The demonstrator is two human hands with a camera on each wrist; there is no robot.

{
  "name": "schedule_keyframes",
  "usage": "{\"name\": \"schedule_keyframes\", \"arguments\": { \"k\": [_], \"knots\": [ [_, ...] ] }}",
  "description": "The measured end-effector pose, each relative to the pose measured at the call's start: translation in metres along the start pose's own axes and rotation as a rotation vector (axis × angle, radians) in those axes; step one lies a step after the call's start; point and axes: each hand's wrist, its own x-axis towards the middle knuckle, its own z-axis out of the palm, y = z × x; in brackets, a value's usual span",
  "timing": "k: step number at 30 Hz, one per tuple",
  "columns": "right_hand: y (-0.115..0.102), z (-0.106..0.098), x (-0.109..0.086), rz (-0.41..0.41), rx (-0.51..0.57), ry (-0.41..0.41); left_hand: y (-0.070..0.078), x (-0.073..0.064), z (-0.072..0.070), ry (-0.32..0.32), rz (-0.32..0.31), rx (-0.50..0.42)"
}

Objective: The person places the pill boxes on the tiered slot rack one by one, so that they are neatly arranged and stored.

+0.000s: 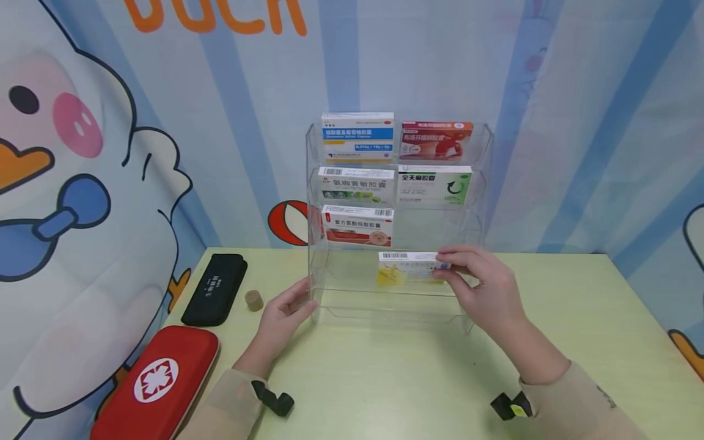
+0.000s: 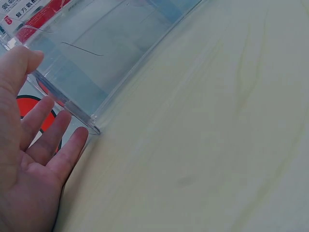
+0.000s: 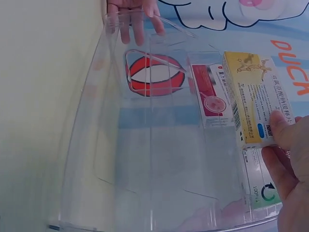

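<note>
A clear acrylic display rack [image 1: 352, 318] stands on the table with medicine boxes in its upper tiers. My right hand [image 1: 486, 290] pinches the right end of a white and yellow medicine box [image 1: 404, 273] between thumb and fingers. That box is in front of the rack's lower part, its printed face showing large in the right wrist view. Beside the rack's lower left side is my left hand [image 1: 283, 318], its thumb at the front edge. In the left wrist view its fingers [image 2: 67, 150] extend loosely along the outside of the side panel.
Two boxes fill the top tier, one blue and white [image 1: 357, 139] and one red [image 1: 436, 142]. Below sit a white-green pair and a red-white box [image 1: 357, 227] on the left. A black case [image 1: 214, 290], small round block [image 1: 253, 300] and red first-aid case [image 1: 159, 382] lie left.
</note>
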Motion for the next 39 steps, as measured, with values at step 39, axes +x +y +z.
{"name": "schedule_keyframes", "arguments": {
  "k": [39],
  "knots": [
    [0.048,-0.006,0.045,0.062,-0.286,0.009,-0.005,0.001,0.000,0.004,0.023,-0.002]
  ]
}}
